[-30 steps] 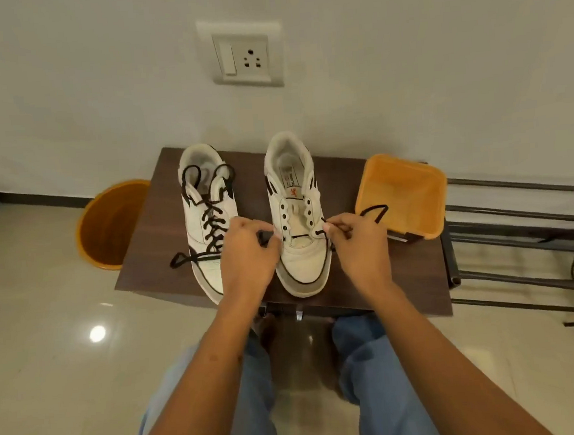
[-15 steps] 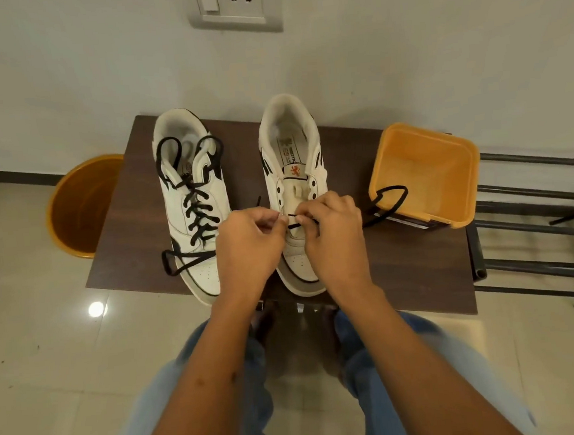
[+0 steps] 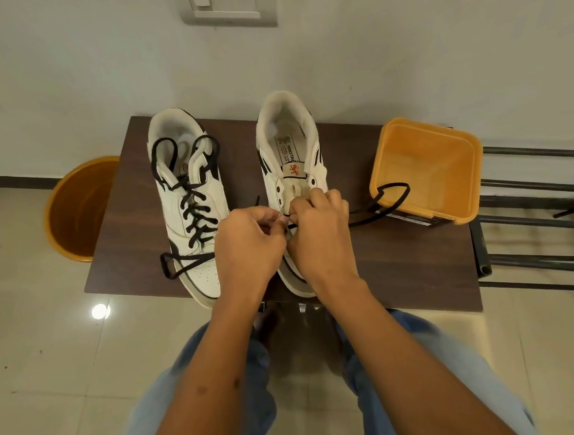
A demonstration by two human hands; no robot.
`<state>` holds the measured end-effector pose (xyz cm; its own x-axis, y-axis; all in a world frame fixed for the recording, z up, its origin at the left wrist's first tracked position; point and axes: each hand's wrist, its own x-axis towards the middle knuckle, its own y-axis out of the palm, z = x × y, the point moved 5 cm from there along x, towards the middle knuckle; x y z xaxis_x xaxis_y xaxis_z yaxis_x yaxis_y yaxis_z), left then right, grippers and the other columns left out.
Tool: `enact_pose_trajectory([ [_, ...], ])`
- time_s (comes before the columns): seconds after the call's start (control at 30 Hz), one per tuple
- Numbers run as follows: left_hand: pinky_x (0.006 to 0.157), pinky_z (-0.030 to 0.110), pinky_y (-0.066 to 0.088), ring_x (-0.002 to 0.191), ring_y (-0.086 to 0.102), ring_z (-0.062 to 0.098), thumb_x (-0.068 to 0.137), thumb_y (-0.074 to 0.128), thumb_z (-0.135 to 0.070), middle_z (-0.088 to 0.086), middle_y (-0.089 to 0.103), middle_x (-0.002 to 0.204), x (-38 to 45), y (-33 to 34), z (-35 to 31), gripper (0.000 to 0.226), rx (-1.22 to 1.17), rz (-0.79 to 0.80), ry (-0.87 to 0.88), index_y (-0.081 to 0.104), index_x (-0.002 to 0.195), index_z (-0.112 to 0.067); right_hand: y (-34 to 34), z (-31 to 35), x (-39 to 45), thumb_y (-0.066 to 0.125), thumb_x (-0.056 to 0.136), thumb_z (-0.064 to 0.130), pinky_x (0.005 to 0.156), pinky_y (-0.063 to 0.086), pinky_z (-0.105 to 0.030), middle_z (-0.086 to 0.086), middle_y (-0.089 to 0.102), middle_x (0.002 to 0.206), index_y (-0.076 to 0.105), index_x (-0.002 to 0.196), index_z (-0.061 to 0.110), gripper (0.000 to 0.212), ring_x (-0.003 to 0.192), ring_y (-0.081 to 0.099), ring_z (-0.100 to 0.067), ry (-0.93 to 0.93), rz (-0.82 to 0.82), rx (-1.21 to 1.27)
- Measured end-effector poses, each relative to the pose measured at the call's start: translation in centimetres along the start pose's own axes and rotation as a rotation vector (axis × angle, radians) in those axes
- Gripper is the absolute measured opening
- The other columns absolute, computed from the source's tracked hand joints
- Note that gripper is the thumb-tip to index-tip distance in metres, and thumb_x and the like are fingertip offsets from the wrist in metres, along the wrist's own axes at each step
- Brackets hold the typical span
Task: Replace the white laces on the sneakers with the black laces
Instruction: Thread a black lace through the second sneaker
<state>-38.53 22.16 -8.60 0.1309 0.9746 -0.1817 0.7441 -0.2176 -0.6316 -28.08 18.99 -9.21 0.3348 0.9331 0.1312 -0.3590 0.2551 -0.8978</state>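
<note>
Pinching black lace (image 3: 377, 206) | left hand (image 3: 246, 244), right hand (image 3: 321, 238) | knuckles up, over right sneaker (image 3: 290, 148)

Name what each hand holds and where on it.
Both the left hand and right hand pinch the black lace near the lower eyelets of the right sneaker; the exact grip spots are hidden.

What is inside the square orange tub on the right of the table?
A loop of the black lace hangs over the near rim of the orange tub; the rest of its inside shows bare. The near wall hides the bottom edge.
</note>
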Motion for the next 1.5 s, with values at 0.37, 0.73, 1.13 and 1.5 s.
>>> enact_pose_trajectory([
  [0.37, 0.067, 0.018, 0.052, 0.073, 0.066, 0.001, 0.088, 0.071, -0.019, -0.009, 0.072, 0.079, -0.1, -0.2, 0.1, 0.008, -0.037, -0.001, 0.001, 0.078, 0.093, -0.021, 0.0, 0.0, 0.1, 0.072, 0.073, 0.001, 0.078, 0.045, -0.045, -0.017, 0.063, 0.098, 0.070, 0.092, 0.001, 0.019, 0.094, 0.052, -0.035, -0.003, 0.044, -0.004],
  [0.73, 0.068, 0.019, 0.052, 0.071, 0.066, 0.001, 0.086, 0.073, -0.020, -0.014, 0.070, 0.074, 0.3, -0.1, 0.8, 0.006, -0.115, 0.008, -0.062, 0.077, 0.089, -0.022, -0.5, -0.9, 0.2, 0.066, 0.077, 0.001, 0.080, 0.025, -0.029, 0.002, 0.065, 0.094, 0.064, 0.091, 0.018, 0.022, 0.090, 0.052, -0.020, -0.108, 0.033, 0.049],
  [1.13, 0.069, 0.021, 0.050, 0.073, 0.064, 0.002, 0.091, 0.068, -0.022, -0.016, 0.068, 0.074, 1.0, -0.2, 1.2, 0.009, -0.043, 0.044, 0.023, 0.076, 0.091, -0.025, -0.5, -1.7, -0.1, 0.073, 0.082, 0.012, 0.083, 0.028, -0.034, 0.008, 0.065, 0.098, 0.075, 0.091, 0.026, 0.016, 0.099, 0.051, -0.020, 0.001, -0.063, 0.150],
  [1.5, 0.060, 0.030, 0.047, 0.069, 0.059, 0.007, 0.090, 0.055, -0.038, -0.008, 0.062, 0.080, 1.7, -0.8, 0.4, 0.016, 0.108, 0.053, 0.059, 0.059, 0.087, -0.023, 0.4, -1.0, -8.9, 0.043, 0.096, -0.003, 0.117, -0.007, -0.017, 0.010, -0.016, 0.160, -0.005, 0.154, 0.023, 0.079, 0.146, -0.016, -0.003, -0.119, 0.481, 0.141],
])
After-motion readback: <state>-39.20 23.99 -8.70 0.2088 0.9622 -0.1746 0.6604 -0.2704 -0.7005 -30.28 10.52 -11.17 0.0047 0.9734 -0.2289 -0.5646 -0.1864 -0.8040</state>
